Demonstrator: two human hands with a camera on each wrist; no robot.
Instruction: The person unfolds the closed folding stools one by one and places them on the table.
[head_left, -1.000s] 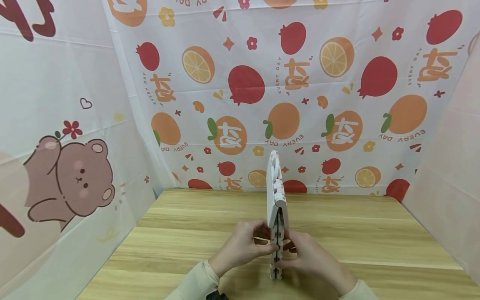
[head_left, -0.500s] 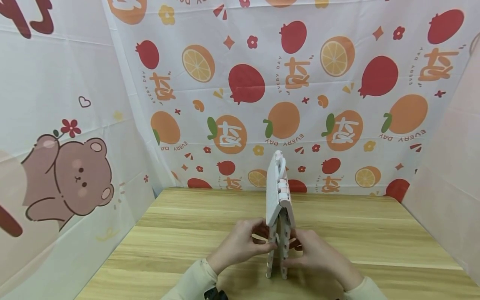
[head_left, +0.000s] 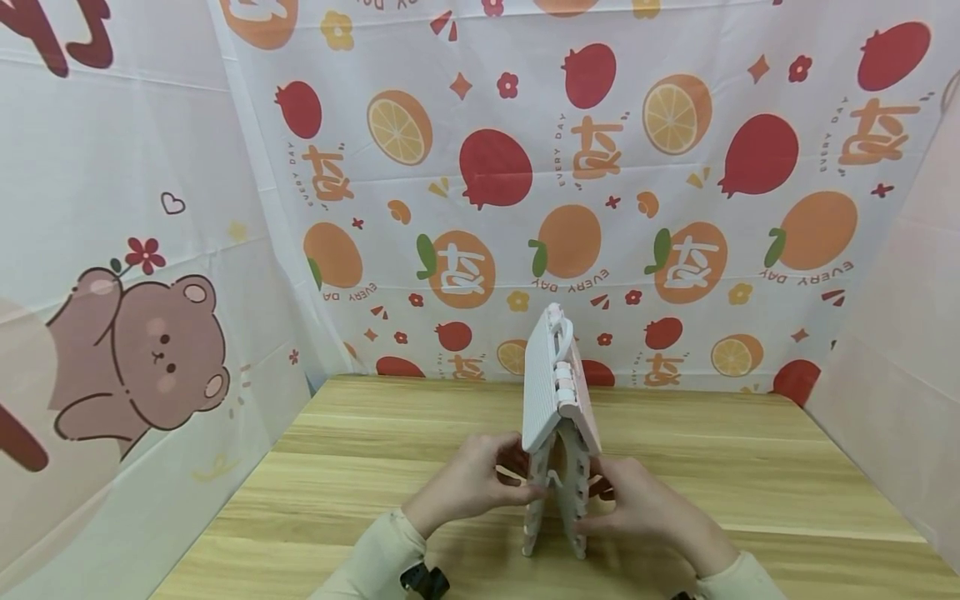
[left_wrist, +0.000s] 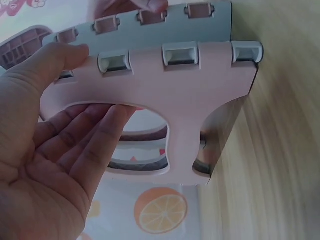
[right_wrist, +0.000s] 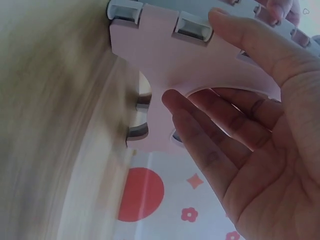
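A folding step stool in pale pink and white stands on the wooden table, its handle loop at the top and its leg panels spread apart at the bottom. My left hand grips the left leg panel. In the left wrist view the thumb lies on the panel's hinged edge and the fingers reach into the arched cutout of the pink leg panel. On the other side, my right hand holds the right leg panel, thumb at its hinged edge and fingers curled by the cutout.
The wooden table reaches back to a fruit-print cloth. A cloth with a bear print hangs on the left, and a pale cloth on the right. A dark watch sits at the left sleeve.
The stool's panels have swung apart from nearly folded flat, opening a widening gap between the legs. My left hand has moved left and my right hand right.
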